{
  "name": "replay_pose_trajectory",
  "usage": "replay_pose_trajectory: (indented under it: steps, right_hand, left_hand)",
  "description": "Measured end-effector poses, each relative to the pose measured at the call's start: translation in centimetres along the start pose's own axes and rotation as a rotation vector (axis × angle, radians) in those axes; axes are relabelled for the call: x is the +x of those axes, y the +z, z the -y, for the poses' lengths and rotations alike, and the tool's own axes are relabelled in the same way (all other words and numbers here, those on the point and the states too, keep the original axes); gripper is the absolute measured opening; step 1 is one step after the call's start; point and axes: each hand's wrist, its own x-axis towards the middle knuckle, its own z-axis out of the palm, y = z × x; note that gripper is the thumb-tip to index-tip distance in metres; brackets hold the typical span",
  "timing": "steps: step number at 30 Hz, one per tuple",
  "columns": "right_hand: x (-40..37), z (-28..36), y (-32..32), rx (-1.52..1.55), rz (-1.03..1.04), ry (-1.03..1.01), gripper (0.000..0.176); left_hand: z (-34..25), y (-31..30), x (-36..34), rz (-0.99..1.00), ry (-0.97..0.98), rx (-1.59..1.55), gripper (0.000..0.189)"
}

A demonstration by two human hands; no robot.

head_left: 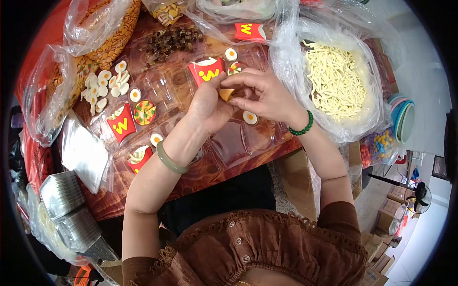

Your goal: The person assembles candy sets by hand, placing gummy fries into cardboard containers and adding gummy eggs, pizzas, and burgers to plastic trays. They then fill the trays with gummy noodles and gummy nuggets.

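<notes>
While upturned, left hand (210, 106) beside curled right hand (269, 94).

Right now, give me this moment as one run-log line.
left hand: beside orange piece | right hand: fingertips at orange piece | grip: unclear | nearby: red fry box, egg piece

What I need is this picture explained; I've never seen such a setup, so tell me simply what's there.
There is no machine here: a person works bare-handed. The single picture comes from a camera worn on the head, looking down. The left hand belongs to the arm with the pale green bangle; the right hand to the one with green beads. Between them is a small tan piece; which hand grips it is unclear. On the wood-patterned table lie a red fries box and others like it, fried-egg shapes, a pizza-like disc and clear plastic trays. Pale strips fill a bag at right.
</notes>
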Motion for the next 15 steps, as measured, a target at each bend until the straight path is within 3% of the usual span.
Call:
replay_pose_trajectory:
  steps: [1, 3, 4, 6, 10, 12, 15]
  right_hand:
    - [0.1, -0.5, 0.1, 0.000, -0.002, 0.002, 0.016]
    - [0.4, -1.8, 0.1, -0.052, 0.013, -0.264, 0.016]
    - [0.3, -1.9, 0.1, -0.054, 0.012, -0.262, 0.016]
    - [0.3, -1.9, 0.0, 0.111, 0.023, -0.019, 0.021]
    - [0.5, -1.8, -1.6, -0.095, 0.117, -0.110, 0.022]
    - [0.4, -1.5, -1.9, 0.241, -0.072, 0.183, 0.018]
    - [0.6, -3.8, -2.7, 0.264, -0.177, 0.139, 0.017]
  left_hand:
    - [0.1, 0.1, 0.0, -0.002, 0.006, 0.039, 0.037]
    - [0.2, 0.3, 0.2, 0.000, 0.009, 0.030, 0.037]
    - [0.2, 0.4, 0.3, -0.001, 0.017, 0.020, 0.037]
    - [-0.1, 0.7, -0.2, 0.030, -0.003, 0.045, 0.037]
    - [-0.5, 0.0, -0.4, 0.105, -0.022, 0.031, 0.035]
    - [-1.5, -0.3, -0.7, 0.129, -0.041, 0.060, 0.033]
    - [-2.5, -1.5, -0.7, 0.181, -0.024, 0.086, 0.031]
